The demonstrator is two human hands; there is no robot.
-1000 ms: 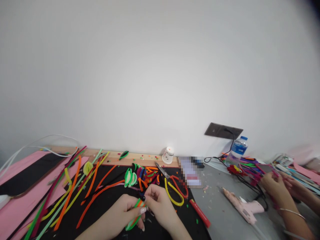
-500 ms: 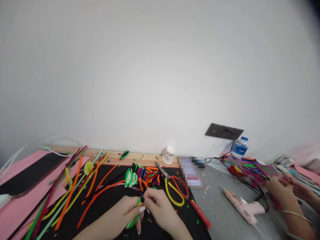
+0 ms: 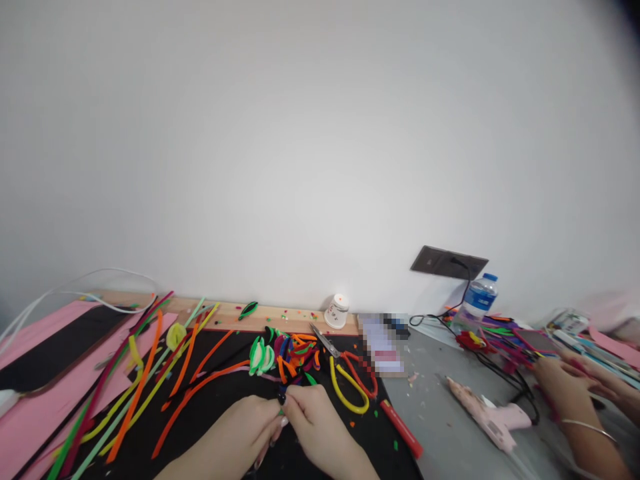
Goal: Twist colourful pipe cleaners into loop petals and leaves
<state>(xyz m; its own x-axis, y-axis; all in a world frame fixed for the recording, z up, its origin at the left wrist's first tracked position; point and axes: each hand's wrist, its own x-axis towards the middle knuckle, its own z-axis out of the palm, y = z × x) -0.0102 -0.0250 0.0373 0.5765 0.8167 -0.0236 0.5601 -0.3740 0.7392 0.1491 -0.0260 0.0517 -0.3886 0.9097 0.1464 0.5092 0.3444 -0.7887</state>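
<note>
My left hand (image 3: 250, 423) and my right hand (image 3: 317, 423) meet at the fingertips low in the middle, over a black mat (image 3: 220, 407). Both are closed in a pinch around a small dark piece (image 3: 281, 398) with a bit of green at it. What else they hold is hidden by the fingers. Just beyond them lies a pile of short bent pipe cleaners (image 3: 290, 351) in green, orange and purple. Scissors with yellow and red handles (image 3: 347, 380) lie to the right of my right hand.
Long orange, yellow and green pipe cleaners (image 3: 150, 373) cross pink sheets (image 3: 30, 407) at the left. A red stick (image 3: 401, 429), a pink glue gun (image 3: 487, 413), a water bottle (image 3: 477, 297) and a small white cup (image 3: 337, 311) are at the right. Another person's hands (image 3: 570, 383) work at the far right.
The green and orange strip that showed below my left fingers is now hidden under my hands. My hands have drawn closer together. The other person's hands shifted right.
</note>
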